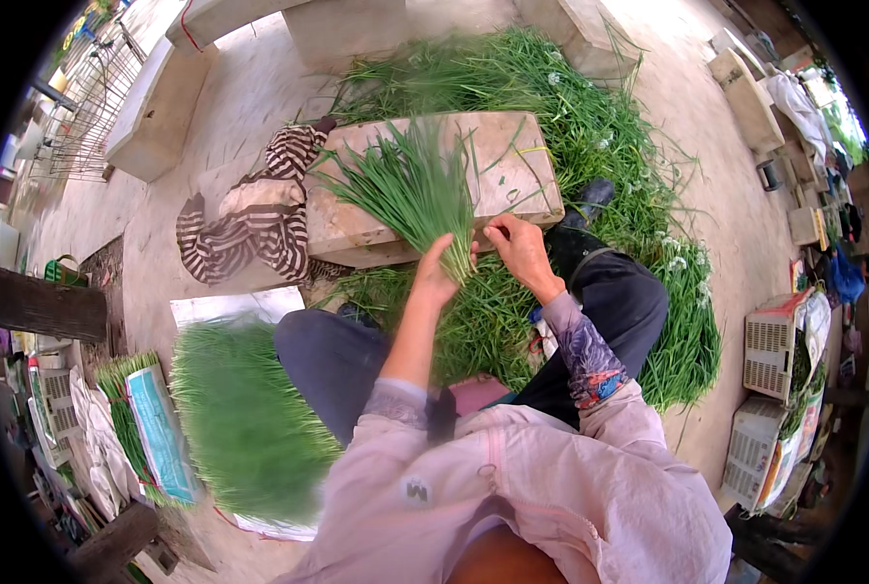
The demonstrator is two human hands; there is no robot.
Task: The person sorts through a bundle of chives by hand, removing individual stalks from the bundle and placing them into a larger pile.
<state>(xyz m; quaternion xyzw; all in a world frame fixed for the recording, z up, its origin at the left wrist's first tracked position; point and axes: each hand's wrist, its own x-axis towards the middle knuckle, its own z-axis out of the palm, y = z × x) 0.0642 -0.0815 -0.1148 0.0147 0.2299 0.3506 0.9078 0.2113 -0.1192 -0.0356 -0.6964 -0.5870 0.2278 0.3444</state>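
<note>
My left hand [438, 271] grips a bunch of green garlic chives [409, 186] by the pale stem ends, its leaves fanned out over a low stone block [361, 244]. Just right of those ends is my right hand [518, 252], fingers bent and thumb and index fingertips close together. Whether anything thin sits between them is too small to tell. A few loose leaves [511, 157] and a yellow band [531, 150] lie on the block. More cut greens [489, 343] cover the ground between my legs.
A large heap of chives with white flowers [610, 139] curves around behind and right of the block. At left, a striped cloth [259, 219] lies beside a big stack of chives [248, 416] on white sheeting. Plastic crates [755, 445] stand far right; a concrete bench [158, 109] is at upper left.
</note>
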